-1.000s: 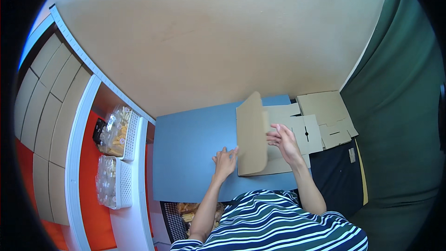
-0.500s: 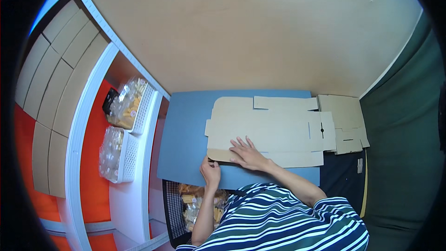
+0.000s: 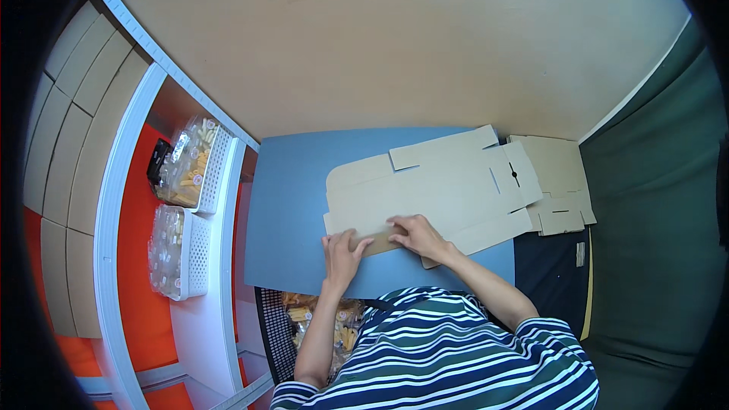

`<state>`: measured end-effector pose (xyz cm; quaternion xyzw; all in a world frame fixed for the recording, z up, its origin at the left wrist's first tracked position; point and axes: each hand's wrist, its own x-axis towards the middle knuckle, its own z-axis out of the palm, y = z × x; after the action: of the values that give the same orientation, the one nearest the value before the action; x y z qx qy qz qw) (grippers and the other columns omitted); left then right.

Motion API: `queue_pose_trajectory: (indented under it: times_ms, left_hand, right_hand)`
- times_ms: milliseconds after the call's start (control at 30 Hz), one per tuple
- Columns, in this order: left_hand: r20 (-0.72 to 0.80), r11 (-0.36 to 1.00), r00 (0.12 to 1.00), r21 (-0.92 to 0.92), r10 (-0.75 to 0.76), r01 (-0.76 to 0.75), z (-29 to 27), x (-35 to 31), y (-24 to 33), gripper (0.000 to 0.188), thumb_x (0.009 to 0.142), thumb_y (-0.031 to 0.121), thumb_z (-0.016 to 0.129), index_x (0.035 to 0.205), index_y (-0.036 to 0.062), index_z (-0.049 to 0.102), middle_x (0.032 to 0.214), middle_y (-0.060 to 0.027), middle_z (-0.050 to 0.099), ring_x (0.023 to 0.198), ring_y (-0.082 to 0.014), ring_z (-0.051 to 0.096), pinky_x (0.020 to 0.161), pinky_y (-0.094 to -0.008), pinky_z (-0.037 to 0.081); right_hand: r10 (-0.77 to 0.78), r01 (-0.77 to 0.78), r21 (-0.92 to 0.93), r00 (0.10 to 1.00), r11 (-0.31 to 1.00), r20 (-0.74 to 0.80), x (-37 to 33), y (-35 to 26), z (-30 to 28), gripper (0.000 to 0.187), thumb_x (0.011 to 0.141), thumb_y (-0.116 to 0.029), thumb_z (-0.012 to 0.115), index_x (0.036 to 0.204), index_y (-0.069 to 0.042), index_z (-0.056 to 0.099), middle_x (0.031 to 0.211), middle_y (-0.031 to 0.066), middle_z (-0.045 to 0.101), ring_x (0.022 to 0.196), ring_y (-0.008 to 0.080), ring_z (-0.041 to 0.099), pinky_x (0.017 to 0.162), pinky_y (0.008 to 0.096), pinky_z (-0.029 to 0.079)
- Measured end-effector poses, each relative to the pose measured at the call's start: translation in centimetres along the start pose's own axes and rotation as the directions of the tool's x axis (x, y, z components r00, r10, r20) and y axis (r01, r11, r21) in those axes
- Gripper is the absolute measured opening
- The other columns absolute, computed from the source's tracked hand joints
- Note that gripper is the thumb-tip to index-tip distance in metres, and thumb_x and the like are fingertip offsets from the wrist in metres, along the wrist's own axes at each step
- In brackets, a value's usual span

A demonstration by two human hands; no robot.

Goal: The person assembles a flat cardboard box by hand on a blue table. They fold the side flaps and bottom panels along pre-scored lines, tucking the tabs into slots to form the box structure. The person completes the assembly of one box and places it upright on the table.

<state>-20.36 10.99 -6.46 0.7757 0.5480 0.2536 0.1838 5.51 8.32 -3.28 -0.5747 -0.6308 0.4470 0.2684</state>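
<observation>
A flat, unfolded cardboard box (image 3: 437,190) lies at a slant on the blue-grey table top (image 3: 285,205), with cut slots and flaps at its right end. At its near left edge a narrow flap stands partly folded up between my hands. My left hand (image 3: 343,260) grips the left end of that flap, with the thumb stretched toward the right. My right hand (image 3: 420,237) pinches the same flap a little further right, its fingers bent over the cardboard.
More flat cardboard pieces (image 3: 558,175) are stacked at the right. Below the table's front left stands a black basket (image 3: 275,330) of bagged snacks. White baskets (image 3: 199,254) with clear packages sit on the left shelf, near brown cartons (image 3: 64,159). A green curtain (image 3: 653,258) hangs at the right.
The cardboard has turned counterclockwise, its right end swinging away from me. My right hand has gone from lying flat on it to pinching the near flap, and my left hand has shifted up slightly.
</observation>
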Motion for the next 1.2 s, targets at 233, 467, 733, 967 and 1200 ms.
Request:
queue_pose_trajectory:
  times_ms: [233,467,733,967,1200]
  left_hand:
    - [0.106,0.890,0.978,0.408,0.177,-0.205,4.4,-0.8,0.8,0.065,0.103,0.020,0.064,0.162,-0.0026,0.044,0.173,-0.0298,0.032,0.164,-0.0499,0.022,0.133,-0.0651,0.013]
    - [0.151,0.955,0.987,0.278,0.062,-0.103,4.8,-1.5,3.5,0.068,0.108,0.027,0.056,0.171,0.0061,0.037,0.179,-0.0267,0.022,0.167,-0.0477,0.013,0.134,-0.0653,0.004]
    - [0.100,0.976,0.995,0.215,0.014,-0.035,4.3,-0.1,3.0,0.071,0.109,0.035,0.058,0.172,0.0097,0.036,0.181,-0.0233,0.021,0.167,-0.0481,0.014,0.134,-0.0656,0.003]
    - [0.128,0.917,0.988,0.399,-0.082,0.024,1.5,0.7,-1.3,0.061,0.113,0.039,0.050,0.172,0.0282,0.040,0.182,-0.0201,0.021,0.167,-0.0489,0.011,0.127,-0.0762,-0.009]
    - [0.154,0.903,0.988,0.427,-0.030,-0.039,0.9,0.6,-2.2,0.058,0.116,0.040,0.040,0.173,0.0291,0.037,0.183,-0.0205,0.014,0.167,-0.0512,0.002,0.125,-0.0777,-0.013]
  right_hand:
    - [-0.409,0.253,-0.456,0.867,0.853,-0.284,0.6,2.9,3.1,0.048,0.094,-0.017,0.078,0.140,-0.006,0.067,0.158,0.0281,0.053,0.153,0.0437,0.046,0.125,0.0561,0.037]
    - [-0.381,0.259,-0.552,0.917,0.793,-0.117,0.4,5.2,5.1,0.060,0.108,-0.033,0.062,0.163,-0.014,0.050,0.176,0.0256,0.030,0.163,0.0476,0.027,0.132,0.0622,0.019]
    - [-0.217,0.031,-0.719,0.961,0.694,-0.168,0.3,3.2,4.6,0.066,0.113,-0.055,0.044,0.173,-0.029,0.035,0.182,0.0195,0.019,0.168,0.0432,0.015,0.130,0.0735,0.002]
    - [-0.199,0.033,-0.714,0.968,0.699,-0.150,0.5,4.1,4.2,0.064,0.112,-0.054,0.046,0.172,-0.033,0.037,0.183,0.0157,0.020,0.169,0.0415,0.013,0.130,0.0728,-0.001]
    - [-0.159,-0.113,-0.658,0.927,0.744,-0.339,2.3,2.0,7.9,0.087,0.103,-0.071,0.052,0.175,-0.026,0.031,0.183,0.0237,0.009,0.166,0.0535,0.003,0.119,0.0863,-0.008]
